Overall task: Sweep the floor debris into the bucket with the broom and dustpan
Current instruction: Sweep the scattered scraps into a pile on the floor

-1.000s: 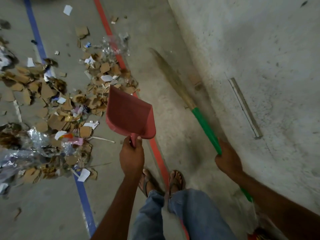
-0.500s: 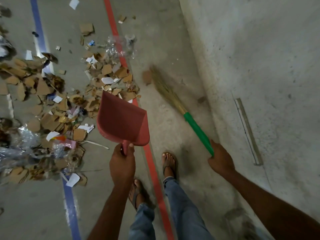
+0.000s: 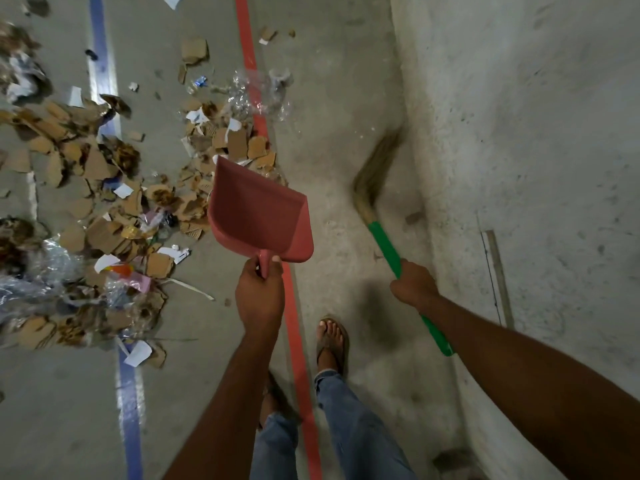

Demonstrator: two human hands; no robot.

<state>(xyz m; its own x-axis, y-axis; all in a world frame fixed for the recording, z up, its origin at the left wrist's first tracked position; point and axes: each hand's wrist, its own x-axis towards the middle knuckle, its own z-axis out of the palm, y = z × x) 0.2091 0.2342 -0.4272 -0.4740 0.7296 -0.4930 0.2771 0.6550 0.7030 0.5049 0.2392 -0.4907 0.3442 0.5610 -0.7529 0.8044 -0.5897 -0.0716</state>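
My left hand (image 3: 260, 296) grips the handle of a red dustpan (image 3: 258, 211), held above the floor with its mouth pointing away from me, over the edge of the debris. My right hand (image 3: 414, 284) grips the green handle of a broom (image 3: 386, 249). Its straw bristles (image 3: 375, 168) are blurred and lie near the foot of the wall. A wide spread of torn cardboard, paper scraps and clear plastic debris (image 3: 104, 188) covers the floor to the left. No bucket is in view.
A grey concrete wall (image 3: 519, 133) runs along the right. A red floor stripe (image 3: 298, 341) and a blue floor stripe (image 3: 130, 410) run away from me. My sandalled feet (image 3: 332, 344) stand just right of the red stripe. A small scrap (image 3: 414, 216) lies by the wall.
I have stepped forward. The broom bristles swung right, from the middle of the floor to the foot of the wall. The dustpan stays in my left hand near the debris edge.
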